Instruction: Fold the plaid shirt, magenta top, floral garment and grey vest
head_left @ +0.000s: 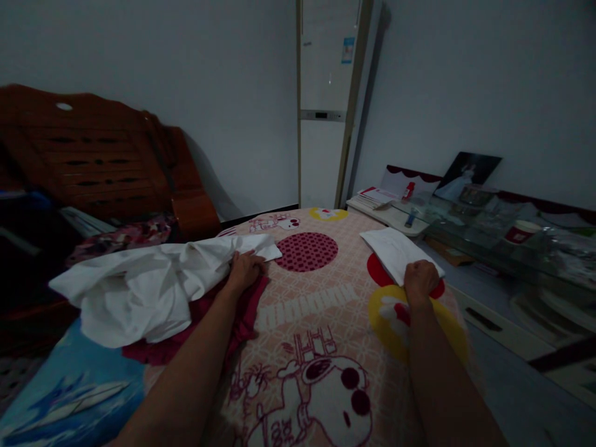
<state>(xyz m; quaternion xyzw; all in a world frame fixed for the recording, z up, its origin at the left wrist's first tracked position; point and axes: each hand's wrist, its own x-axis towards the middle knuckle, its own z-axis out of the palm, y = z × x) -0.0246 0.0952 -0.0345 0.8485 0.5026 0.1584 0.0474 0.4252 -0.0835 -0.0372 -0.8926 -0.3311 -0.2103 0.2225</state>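
Observation:
A crumpled white cloth [139, 288] lies at the left of the bed-like surface, partly over a dark red ruffled cloth [200, 316]. My left hand [246, 271] is at its right end, fingers bent over the white fabric and closed on it; the fingertips are partly hidden. To the right, a flat, folded white cloth [391, 248] rests on the patterned cover [316, 310]. My right hand [421, 277] is curled into a fist at its near right corner, closed on the fabric. The thumb of that hand is hard to see.
A blue printed cloth [88, 385] sits at the lower left. Behind it stands a wooden bench [93, 155] with clothes on it. A tall white cabinet air conditioner [321, 161] fills the corner. Along the right, a glass-topped stand [488, 230] holds a paper cup [522, 232] and a photo [468, 176].

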